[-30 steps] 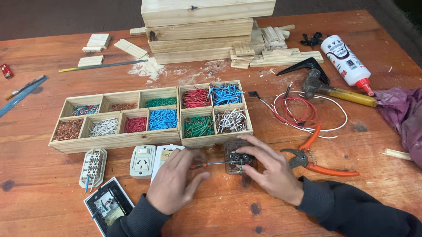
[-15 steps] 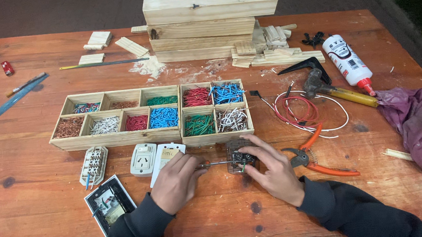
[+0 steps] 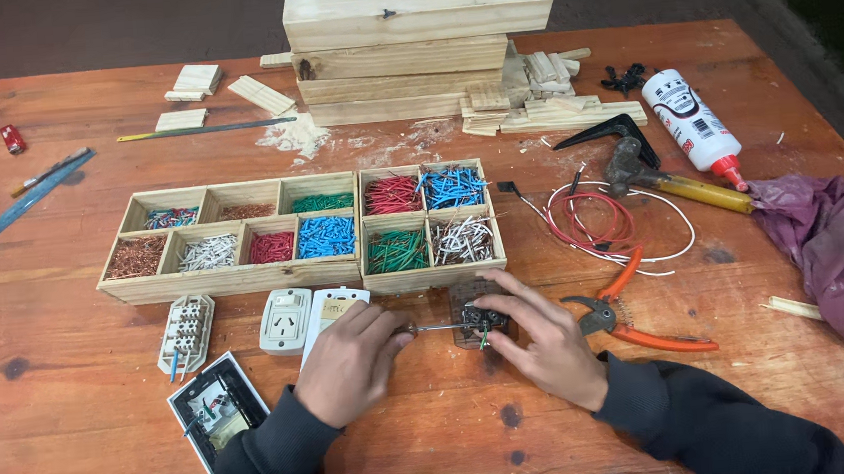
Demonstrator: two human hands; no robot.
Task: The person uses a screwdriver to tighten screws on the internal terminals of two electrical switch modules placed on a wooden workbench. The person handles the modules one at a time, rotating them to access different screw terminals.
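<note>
1. Left hand point(image 3: 351, 358): the forearm, in a dark sleeve, enters from the bottom edge and angles up and to the right. The hand lies knuckles up, low over the wooden table point(image 3: 79, 465). Its fingers are curled together and clamped on the handle of a screwdriver point(image 3: 429, 328).
2. The screwdriver's thin metal shaft runs level to the right, and its tip meets the small dark electrical module point(image 3: 478, 315).
3. The module sits on the table just in front of the smaller wooden tray point(image 3: 435, 276), between the two hands, with a short green wire showing at its lower edge.
4. Right hand point(image 3: 543, 343): the forearm, also dark-sleeved, enters from the lower right and angles up and to the left. The fingers are spread a little and bent down over the module; the fingertips press on its top and far edge, and the thumb lies against its near side. The grip is a steadying hold, closed on the module.
5. Just beside the right wrist lie orange-handled pliers point(image 3: 640, 328), untouched. White socket plates point(image 3: 288, 320) lie just left of the left hand.
</note>
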